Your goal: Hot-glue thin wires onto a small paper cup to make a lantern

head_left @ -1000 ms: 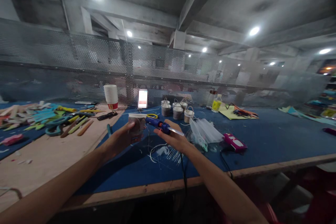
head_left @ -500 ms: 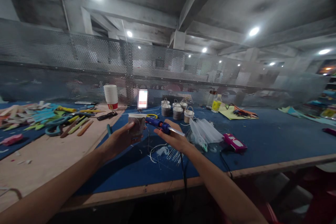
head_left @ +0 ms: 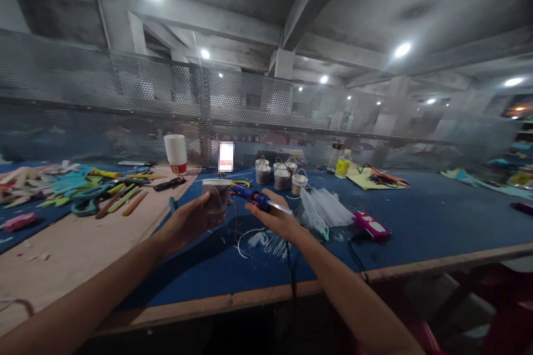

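My left hand [head_left: 189,223] is wrapped round a small brown cup with a white rim [head_left: 215,197], held upright above the blue table [head_left: 416,216]. My right hand [head_left: 277,221] grips a blue hot glue gun [head_left: 252,196] with a clear glue stick out the back; its nozzle points left at the cup's side. The gun's black cord [head_left: 290,266] drops over the table's front edge. A heap of white string and clear glue sticks [head_left: 260,241] lies under my hands.
Several small handled cups [head_left: 281,174] stand behind my hands, with clear plastic bags [head_left: 327,208] and a pink device [head_left: 372,224] to the right. A paper cup stack [head_left: 176,152], scissors [head_left: 85,199] and coloured sticks lie on the wooden board [head_left: 75,244] at left. A mesh screen backs the table.
My left hand has raised the cup slightly and brought it closer to the glue gun's nozzle. My right hand has barely moved.
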### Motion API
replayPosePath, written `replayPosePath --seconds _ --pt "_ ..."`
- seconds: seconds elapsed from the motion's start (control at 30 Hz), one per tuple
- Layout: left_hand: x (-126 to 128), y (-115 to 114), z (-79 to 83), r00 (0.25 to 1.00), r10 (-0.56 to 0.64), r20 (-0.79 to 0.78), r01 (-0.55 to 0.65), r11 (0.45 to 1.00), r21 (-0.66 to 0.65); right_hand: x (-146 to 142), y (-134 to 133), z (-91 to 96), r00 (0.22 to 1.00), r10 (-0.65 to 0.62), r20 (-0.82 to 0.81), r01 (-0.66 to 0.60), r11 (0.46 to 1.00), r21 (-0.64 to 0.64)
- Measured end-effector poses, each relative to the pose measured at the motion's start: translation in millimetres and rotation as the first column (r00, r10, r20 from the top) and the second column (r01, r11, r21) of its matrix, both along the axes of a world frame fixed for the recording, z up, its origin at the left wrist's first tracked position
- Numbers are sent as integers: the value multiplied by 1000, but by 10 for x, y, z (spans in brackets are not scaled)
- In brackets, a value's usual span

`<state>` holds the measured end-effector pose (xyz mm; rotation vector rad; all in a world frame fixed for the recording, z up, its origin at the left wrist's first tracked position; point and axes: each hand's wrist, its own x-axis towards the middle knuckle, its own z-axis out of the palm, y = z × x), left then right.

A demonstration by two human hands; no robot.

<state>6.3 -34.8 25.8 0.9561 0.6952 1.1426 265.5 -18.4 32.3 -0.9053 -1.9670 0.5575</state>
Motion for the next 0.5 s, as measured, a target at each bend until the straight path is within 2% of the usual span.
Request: replayPosePath --seconds 0.17,0.23,0.33,0.4,0.5 --pt "11 -22 44 1000 29 -4 -29 999 -29 -7 46 -88 996 0 -89 3 1000 26" --pt "16 -23 58 999 52 2 -51 998 -41 8 82 -118 995 -57 -84 59 998 17" --pt "5 1 36 998 69 9 -68 997 -37 37 150 -127 952 -278 129 275 961 41" --pt "-12 27 -2 997 70 14 -69 997 -20 41 200 -132 851 -407 333 404 911 83" --pt "-35 54 -54 998 69 5 -69 997 34 17 269 -200 694 -452 561 476 872 114"
